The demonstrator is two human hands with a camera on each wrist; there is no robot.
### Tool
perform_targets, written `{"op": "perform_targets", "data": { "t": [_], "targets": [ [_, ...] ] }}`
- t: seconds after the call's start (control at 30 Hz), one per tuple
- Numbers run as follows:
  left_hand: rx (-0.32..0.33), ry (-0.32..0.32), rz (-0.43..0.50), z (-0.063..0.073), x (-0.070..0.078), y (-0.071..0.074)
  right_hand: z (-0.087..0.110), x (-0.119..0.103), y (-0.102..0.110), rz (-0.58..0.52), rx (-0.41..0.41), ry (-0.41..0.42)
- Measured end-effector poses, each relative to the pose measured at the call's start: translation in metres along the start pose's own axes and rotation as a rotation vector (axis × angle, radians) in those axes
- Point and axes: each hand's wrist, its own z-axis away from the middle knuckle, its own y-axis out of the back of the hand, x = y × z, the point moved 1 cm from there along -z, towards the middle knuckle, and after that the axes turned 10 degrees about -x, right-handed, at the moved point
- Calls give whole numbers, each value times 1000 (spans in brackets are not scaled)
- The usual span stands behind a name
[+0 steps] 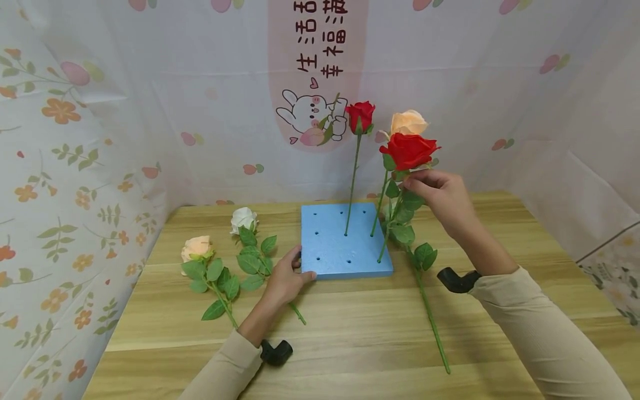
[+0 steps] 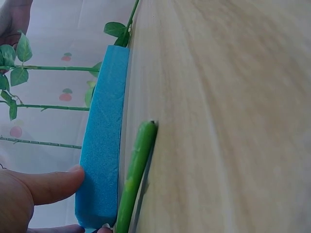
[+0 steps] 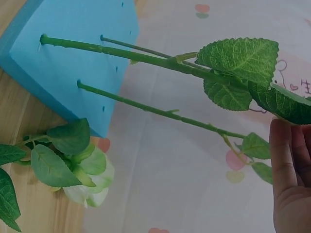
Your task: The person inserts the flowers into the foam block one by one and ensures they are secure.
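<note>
My left hand (image 1: 286, 279) grips the front left corner of a blue foam board (image 1: 332, 247), thumb on top and fingers by its side. With thumb and fingers, my right hand (image 1: 445, 200) pinches a red artificial rose (image 1: 411, 151) just under its bloom. That rose's stem (image 3: 121, 57) stands in the board's front right hole, leaning slightly right. Behind it, a peach rose (image 1: 407, 120) and a second red rose (image 1: 360, 118) stand upright in other holes. Several holes at the left and back hold no stem.
Left of the board, a peach rose (image 1: 196, 248) and a white rose (image 1: 243, 220) lie on the wooden table (image 1: 345, 333). Another leafy stem (image 1: 431, 316) lies to the right; its whitish bloom (image 3: 99, 184) shows in the right wrist view. A printed curtain (image 1: 225, 100) hangs behind.
</note>
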Motion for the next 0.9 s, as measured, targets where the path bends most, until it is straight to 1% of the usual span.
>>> {"op": "perform_targets", "data": {
  "t": [0.2,0.37,0.6,0.8,0.9],
  "targets": [
    [3,3,-1,1,0,0,-1,2,1,4,14,-10],
    [6,7,-5,1,0,-1,-2,4,3,-15,16,-19],
    [12,3,-7,-1,-2,-2,-1,4,5,-20,30,-43],
    [11,4,-12,-1,-1,-1,-2,3,8,-78,53,-30],
    [7,4,-11,-1,-1,-1,-2,3,10,-91,58,-25]
  ]
}}
